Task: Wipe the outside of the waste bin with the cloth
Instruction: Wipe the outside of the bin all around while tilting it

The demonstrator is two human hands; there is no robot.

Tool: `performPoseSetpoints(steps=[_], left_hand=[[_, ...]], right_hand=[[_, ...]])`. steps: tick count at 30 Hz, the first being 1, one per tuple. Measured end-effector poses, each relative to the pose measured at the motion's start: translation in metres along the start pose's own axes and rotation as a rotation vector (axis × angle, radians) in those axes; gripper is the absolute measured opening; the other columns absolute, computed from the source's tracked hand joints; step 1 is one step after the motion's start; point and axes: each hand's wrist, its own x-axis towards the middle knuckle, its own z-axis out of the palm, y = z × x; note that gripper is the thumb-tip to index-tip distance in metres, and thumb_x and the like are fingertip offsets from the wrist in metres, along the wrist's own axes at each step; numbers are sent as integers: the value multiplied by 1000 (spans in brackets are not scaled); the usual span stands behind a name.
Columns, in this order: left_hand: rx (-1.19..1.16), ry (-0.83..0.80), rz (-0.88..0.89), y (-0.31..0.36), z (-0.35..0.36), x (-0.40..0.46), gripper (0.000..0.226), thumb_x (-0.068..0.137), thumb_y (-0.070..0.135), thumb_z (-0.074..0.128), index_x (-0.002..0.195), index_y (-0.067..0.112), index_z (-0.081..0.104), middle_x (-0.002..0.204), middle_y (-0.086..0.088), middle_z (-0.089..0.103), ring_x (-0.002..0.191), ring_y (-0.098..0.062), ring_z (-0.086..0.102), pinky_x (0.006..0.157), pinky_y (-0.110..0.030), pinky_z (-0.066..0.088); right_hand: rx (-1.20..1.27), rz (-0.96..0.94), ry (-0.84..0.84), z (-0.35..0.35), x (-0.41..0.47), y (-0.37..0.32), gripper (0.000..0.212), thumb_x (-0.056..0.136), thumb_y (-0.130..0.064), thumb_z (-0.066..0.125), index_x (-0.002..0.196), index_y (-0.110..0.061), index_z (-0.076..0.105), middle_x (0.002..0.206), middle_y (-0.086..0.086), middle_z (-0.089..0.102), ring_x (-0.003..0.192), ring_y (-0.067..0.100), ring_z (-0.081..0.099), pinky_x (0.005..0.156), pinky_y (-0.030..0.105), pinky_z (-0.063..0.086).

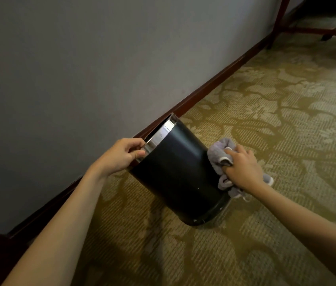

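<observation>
Patterned carpet (266, 131) beneath tilted bin (175, 172).

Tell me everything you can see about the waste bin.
The waste bin is a round, dark, smooth-sided can with a shiny metal rim, tilted toward the wall, its base on the patterned carpet. The left hand grips the rim; the right hand presses a grey cloth against its side.
</observation>
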Motion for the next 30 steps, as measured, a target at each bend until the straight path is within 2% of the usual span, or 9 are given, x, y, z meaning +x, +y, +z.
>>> performPoseSetpoints(steps=[4, 7, 9, 13, 16, 19, 23, 26, 30], left_hand=[[18, 11, -2, -2, 2, 2, 21, 95, 17, 54, 85, 30, 66, 88, 10, 70, 85, -2, 67, 71, -25, 47], [55, 81, -8, -6, 2, 7, 23, 94, 17, 55, 79, 31, 63, 79, 14, 68, 76, 1, 65, 67, -26, 43], [72, 100, -14, -8, 1, 8, 23, 94, 18, 55, 77, 31, 63, 75, 14, 67, 73, 1, 64, 66, -28, 42], [53, 91, -23, -5, 0, 8, 22, 95, 19, 54, 80, 31, 64, 77, 14, 68, 74, 1, 65, 66, -29, 43], [38, 91, -29, -5, -1, 5, 21, 96, 16, 53, 82, 26, 64, 76, 15, 69, 75, 2, 65, 67, -27, 43], [21, 116, -27, -7, 0, 2, 19, 96, 12, 51, 83, 19, 63, 71, 11, 68, 70, 4, 64, 64, -19, 46], [-10, 218, -16, -18, -1, -1, 15, 95, 1, 51, 84, 1, 61, 71, -2, 61, 58, 5, 57, 59, -13, 45], [-23, 259, -72, -36, -4, -7, 22, 96, 3, 51, 78, 10, 61, 66, 6, 60, 57, 7, 56, 56, -9, 42], [-7, 302, -125, -55, -5, -14, 26, 95, 4, 52, 74, 17, 61, 68, 4, 62, 57, 9, 56, 55, -6, 41]], right_hand=[[-121, -83, 57, 4, -15, -6, 47, 78, -28, 65, 123, -28, 53, 116, 4, 47, 99, 29, 41, 70, 43, 46], [-169, -374, 213, 0, -33, -21, 57, 60, -19, 75, 116, -24, 65, 100, 9, 57, 84, 34, 51, 61, 42, 46], [-226, -604, 316, 2, -48, -30, 51, 56, -15, 73, 107, -21, 70, 94, 9, 62, 76, 33, 55, 56, 40, 46], [-482, -907, 288, 27, -80, -43, 23, 82, -16, 56, 101, -18, 68, 97, 2, 64, 79, 28, 60, 56, 37, 46], [-623, -1033, 226, 32, -87, -42, 23, 86, -18, 49, 99, -22, 68, 100, -3, 63, 86, 24, 61, 60, 34, 46], [-553, -993, 257, 17, -66, -37, 24, 82, -16, 54, 100, -24, 68, 101, -2, 65, 88, 27, 62, 64, 38, 50], [-479, -671, 197, -12, -26, -31, 35, 71, -17, 69, 105, -25, 70, 104, 6, 64, 92, 37, 58, 79, 51, 50], [-528, -459, 91, -26, -8, -27, 34, 75, -21, 69, 109, -26, 67, 112, 5, 59, 101, 37, 51, 77, 46, 43], [-630, -563, 210, -13, -13, -38, 20, 79, -18, 61, 97, -23, 69, 95, 2, 61, 88, 34, 56, 63, 39, 42]])
